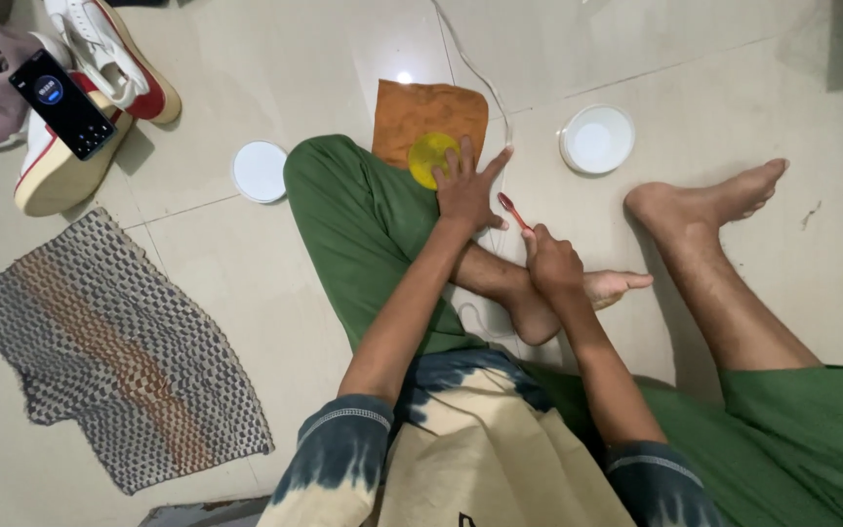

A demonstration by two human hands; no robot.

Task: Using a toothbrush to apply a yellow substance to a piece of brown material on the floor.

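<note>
Head view: the left hand (464,191) presses flat, fingers spread, steadying the round yellow disc (428,156) on the orange cloth (421,112); the right hand (551,262), closed around the small red-headed brush (512,209), should work in short, light strokes.

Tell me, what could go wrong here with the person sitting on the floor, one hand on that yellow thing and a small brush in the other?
The left hand presses the yellow disc on the orange cloth; the cloth might slide on the smooth tiled floor. The right hand holds a red-handled brush close to the left fingers and could poke them. A white bowl sits near the outstretched foot, which might knock it.
</note>
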